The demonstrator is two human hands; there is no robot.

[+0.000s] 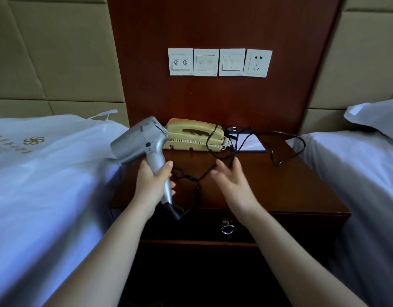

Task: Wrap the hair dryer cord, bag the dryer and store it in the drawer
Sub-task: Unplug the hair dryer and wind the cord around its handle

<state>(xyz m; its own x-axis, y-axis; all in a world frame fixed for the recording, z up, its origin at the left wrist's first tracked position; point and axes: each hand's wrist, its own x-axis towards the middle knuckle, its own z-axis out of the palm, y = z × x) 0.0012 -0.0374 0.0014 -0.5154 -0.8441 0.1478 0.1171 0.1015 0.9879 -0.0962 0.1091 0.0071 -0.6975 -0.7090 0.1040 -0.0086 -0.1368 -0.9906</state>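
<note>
Head view: left hand [152, 182] curled round the hair dryer [140, 140] handle, left of centre, nozzle aimed lower left. Cord [198, 179] slack, trailing from the handle base up-right across the nightstand [290, 185]. Right hand [229, 180] is the nearer one, fingers spread, holding nothing, just above the cord.

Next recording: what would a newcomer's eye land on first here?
The silver hair dryer, which the left hand grips by the handle above the left edge of the nightstand. Next, its black cord sprawling unwound across the nightstand and over the yellow telephone, with the right hand open, reaching toward it.
</note>
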